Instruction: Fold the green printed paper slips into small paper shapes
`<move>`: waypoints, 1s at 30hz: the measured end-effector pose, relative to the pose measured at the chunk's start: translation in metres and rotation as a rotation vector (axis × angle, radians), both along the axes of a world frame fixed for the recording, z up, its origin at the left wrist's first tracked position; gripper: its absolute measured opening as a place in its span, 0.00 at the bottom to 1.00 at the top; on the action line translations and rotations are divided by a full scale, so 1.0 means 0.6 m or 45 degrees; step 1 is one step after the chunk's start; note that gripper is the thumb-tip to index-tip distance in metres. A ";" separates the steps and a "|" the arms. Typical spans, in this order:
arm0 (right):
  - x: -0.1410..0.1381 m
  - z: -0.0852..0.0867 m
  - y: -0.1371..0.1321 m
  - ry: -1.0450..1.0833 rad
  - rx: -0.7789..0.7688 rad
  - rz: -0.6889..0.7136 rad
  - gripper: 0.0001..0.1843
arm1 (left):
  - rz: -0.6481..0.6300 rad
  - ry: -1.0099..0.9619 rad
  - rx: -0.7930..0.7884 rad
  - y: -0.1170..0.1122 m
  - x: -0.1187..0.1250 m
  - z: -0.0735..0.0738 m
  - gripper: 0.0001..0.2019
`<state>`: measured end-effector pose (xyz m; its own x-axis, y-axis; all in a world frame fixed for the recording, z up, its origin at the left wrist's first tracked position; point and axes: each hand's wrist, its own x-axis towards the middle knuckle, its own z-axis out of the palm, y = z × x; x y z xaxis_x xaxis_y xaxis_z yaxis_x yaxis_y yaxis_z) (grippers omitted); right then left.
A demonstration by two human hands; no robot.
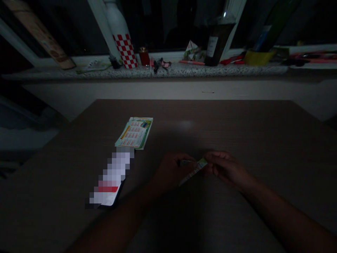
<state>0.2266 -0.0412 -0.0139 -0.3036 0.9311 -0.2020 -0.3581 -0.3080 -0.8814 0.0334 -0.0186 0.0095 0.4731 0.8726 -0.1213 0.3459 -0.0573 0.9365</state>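
Over the dim table, my left hand [171, 170] and my right hand [228, 167] both grip a small folded paper [193, 173] with green and white print. The fingers of my left hand wrap its left side from above. My right hand pinches its upper right corner. The paper is tilted, and part of it is covered by the fingers. To the left lies a stack of printed leaflets [135, 133] with calendar-like blocks and green edges. Just below the stack, a phone [107, 200] rests with a lit screen, mostly blurred out.
The brown table [250, 123] meets a white wall below a granite windowsill [171, 72]. On the sill stand a white bottle with red checks [126, 49], a small red jar [144, 56], a dark labelled bottle [214, 45], a yellow holder [259, 58] and a tall tube [47, 38].
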 end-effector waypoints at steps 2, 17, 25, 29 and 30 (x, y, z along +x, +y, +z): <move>0.002 -0.001 -0.002 -0.100 0.081 0.003 0.13 | 0.027 -0.018 -0.069 0.001 0.000 0.001 0.09; 0.005 0.022 -0.020 -1.035 1.301 -0.108 0.12 | 0.158 -0.350 -0.625 0.002 0.004 -0.003 0.08; 0.032 0.011 -0.015 -1.242 1.779 -0.129 0.21 | 0.026 -0.470 -0.763 -0.003 0.006 0.003 0.08; 0.035 0.009 -0.018 -1.325 1.923 -0.188 0.22 | -0.006 -0.490 -0.757 -0.005 0.005 0.002 0.06; 0.034 0.010 -0.019 -1.325 1.927 -0.183 0.22 | -0.018 -0.499 -0.754 -0.005 0.004 0.001 0.06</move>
<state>0.2473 -0.0524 -0.0076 -0.5304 0.4769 0.7009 0.4988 0.8441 -0.1968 0.0358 -0.0217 0.0103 0.5898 0.7061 -0.3920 -0.0198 0.4979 0.8670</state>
